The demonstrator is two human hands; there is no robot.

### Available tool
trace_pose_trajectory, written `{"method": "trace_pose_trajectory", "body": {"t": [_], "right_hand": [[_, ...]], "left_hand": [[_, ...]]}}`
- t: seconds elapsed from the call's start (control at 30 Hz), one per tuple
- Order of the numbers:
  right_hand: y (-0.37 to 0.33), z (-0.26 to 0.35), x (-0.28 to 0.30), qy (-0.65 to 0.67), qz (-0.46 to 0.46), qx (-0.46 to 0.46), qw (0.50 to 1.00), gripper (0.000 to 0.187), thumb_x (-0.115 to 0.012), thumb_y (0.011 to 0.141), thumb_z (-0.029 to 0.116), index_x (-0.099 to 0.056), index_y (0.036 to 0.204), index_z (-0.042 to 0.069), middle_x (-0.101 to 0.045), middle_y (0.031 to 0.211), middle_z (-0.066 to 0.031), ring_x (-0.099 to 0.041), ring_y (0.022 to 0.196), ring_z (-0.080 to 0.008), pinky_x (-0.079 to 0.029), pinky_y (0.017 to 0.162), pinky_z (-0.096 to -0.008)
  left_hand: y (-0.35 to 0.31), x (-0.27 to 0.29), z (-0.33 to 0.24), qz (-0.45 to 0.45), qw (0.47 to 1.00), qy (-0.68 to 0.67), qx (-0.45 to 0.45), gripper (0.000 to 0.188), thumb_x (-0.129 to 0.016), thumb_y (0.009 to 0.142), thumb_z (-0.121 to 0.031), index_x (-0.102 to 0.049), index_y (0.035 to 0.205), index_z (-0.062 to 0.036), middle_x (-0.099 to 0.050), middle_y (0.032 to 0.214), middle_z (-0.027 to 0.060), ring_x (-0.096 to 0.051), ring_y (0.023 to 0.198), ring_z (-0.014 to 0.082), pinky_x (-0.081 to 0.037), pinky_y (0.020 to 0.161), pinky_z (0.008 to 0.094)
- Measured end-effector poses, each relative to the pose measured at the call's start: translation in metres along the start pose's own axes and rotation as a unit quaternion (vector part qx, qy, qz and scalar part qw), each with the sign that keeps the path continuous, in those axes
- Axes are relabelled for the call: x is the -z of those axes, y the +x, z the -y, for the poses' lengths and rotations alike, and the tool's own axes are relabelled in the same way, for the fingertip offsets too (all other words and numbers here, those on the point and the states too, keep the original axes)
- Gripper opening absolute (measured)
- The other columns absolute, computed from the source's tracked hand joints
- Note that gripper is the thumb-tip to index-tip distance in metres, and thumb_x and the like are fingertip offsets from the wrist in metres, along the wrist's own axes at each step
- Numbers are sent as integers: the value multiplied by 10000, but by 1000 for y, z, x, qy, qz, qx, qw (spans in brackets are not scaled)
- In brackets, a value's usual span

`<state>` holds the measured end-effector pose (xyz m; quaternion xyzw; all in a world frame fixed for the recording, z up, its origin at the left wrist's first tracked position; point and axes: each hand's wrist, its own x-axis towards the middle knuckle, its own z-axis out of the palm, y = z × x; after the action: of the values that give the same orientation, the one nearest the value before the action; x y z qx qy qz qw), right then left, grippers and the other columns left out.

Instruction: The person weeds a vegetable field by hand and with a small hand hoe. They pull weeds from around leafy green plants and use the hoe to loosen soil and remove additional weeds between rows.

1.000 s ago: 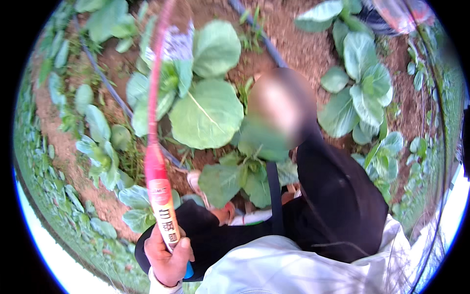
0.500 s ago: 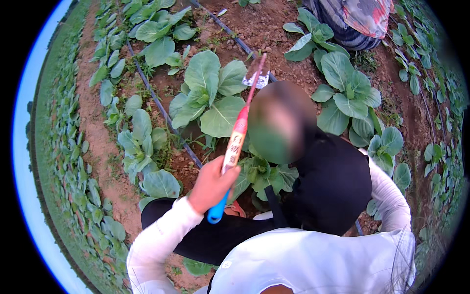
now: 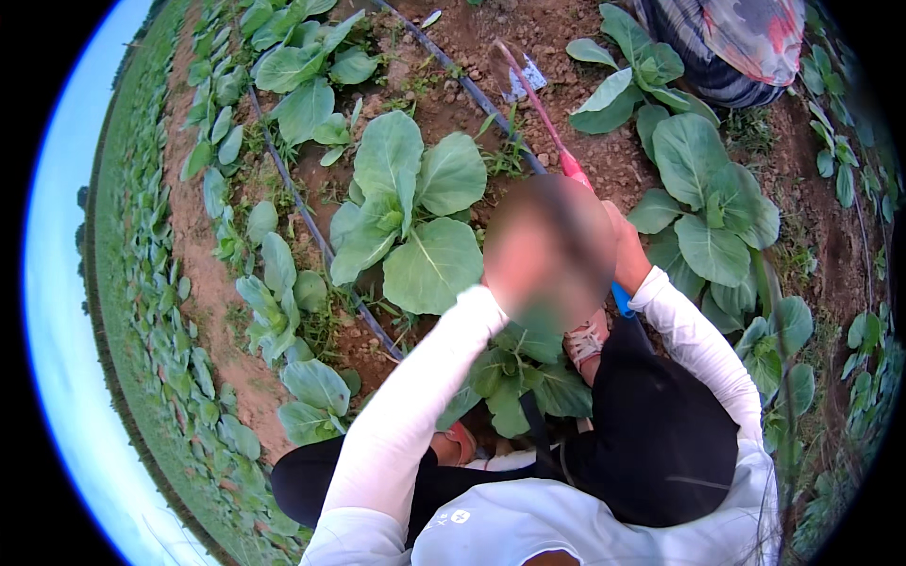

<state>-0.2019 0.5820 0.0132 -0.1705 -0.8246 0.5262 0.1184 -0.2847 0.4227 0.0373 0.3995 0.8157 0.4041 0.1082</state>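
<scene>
My right hand (image 3: 630, 250) is closed on the handle of a hand hoe (image 3: 540, 108), at the right edge of a blurred patch. The hoe has a thin red shaft, and its blue handle end (image 3: 623, 300) sticks out below that hand. Its blade (image 3: 525, 79) reaches up over the soil, with a whitish patch on it. My left hand (image 3: 514, 269) goes into the blur, so its fingers and anything in them cannot be made out. A broad-leaved cabbage plant (image 3: 436, 259) grows just left of my left hand, and a smaller cabbage plant (image 3: 510, 382) stands below both hands.
Dark drip hoses (image 3: 464, 80) run across the brown soil. More cabbage plants (image 3: 713, 203) grow to the right, near a striped and red-patterned cloth bundle (image 3: 731, 47) at the top. My bent legs (image 3: 651, 424) and a shoe (image 3: 587, 340) are close below the hands.
The hoe has passed from my left hand to my right hand and shifted to the right. My right hand has come into view; my left hand has moved up and right into the blur.
</scene>
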Motion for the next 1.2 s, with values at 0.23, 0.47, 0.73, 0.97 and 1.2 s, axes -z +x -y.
{"method": "trace_pose_trajectory", "body": {"t": [0.23,0.47,0.73,0.97,1.2], "right_hand": [[61,0,-63,58,81,22,995,252,-571,822,228,-472,900,10,-535,648,-177,-542,578,-311,-408,527,-381],[86,-36,-103,-2,127,-8,992,291,-549,826,263,-408,824,8,-544,638,-224,-534,602,-407,-404,533,-458],[81,-42,-114,-36,156,16,987,302,-545,828,271,-393,857,12,-548,654,-236,-535,622,-423,-401,550,-477],[9,-33,-79,-22,161,-70,984,262,-528,837,251,-391,924,45,-534,639,-240,-530,617,-425,-401,528,-476],[-9,-32,-55,-23,160,-74,984,270,-524,845,255,-402,978,53,-540,637,-224,-536,610,-413,-399,512,-470]], "left_hand": [[61,-11,113,83,932,310,169,336,-565,749,-169,-498,1029,4,-404,1221,163,-493,1009,326,-431,822,408],[44,70,146,86,842,504,175,486,-631,712,-266,-479,1099,-16,-432,1236,121,-409,1143,309,-369,890,440],[41,81,144,68,857,491,137,495,-662,674,-229,-485,1105,-64,-492,1157,108,-439,1108,313,-405,848,446],[48,75,138,101,855,481,166,501,-660,685,-253,-486,1116,-67,-505,1138,89,-494,1021,273,-433,782,434],[49,59,150,104,906,354,205,707,-668,693,-301,-346,1262,-31,-431,1246,151,-470,1058,341,-399,883,420]]}}
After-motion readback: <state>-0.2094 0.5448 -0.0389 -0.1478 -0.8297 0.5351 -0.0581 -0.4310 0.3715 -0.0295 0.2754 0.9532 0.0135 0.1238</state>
